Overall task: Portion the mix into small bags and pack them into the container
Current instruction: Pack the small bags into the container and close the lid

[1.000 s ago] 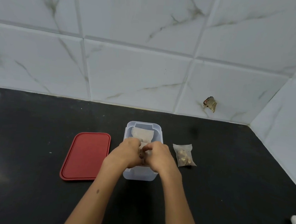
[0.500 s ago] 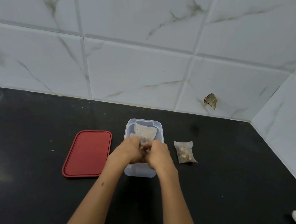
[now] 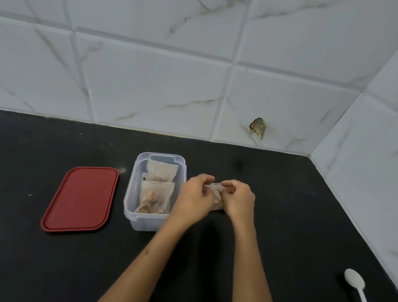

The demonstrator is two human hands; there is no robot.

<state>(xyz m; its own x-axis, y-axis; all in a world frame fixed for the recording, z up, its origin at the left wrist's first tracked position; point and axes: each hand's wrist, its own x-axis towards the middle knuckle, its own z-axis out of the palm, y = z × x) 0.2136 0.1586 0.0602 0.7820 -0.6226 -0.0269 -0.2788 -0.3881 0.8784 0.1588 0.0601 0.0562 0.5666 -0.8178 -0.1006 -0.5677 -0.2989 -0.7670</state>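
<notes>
A clear plastic container [image 3: 130, 207] stands open on the black counter, with two small filled bags [image 3: 157, 195] lying inside it. Just right of the container, my left hand [image 3: 196, 196] and my right hand [image 3: 239, 201] meet over a third small bag of mix [image 3: 216, 192]. Each hand pinches the bag's top edge between thumb and fingers. Most of that bag is hidden behind my hands.
The red lid [image 3: 80, 199] lies flat to the left of the container. A white plastic spoon [image 3: 357, 296] rests at the front right near the side wall. Tiled walls close off the back and the right.
Both hands left the container and moved right to the bag beside it, taking hold of its top edge. A second bag now lies inside the container.
</notes>
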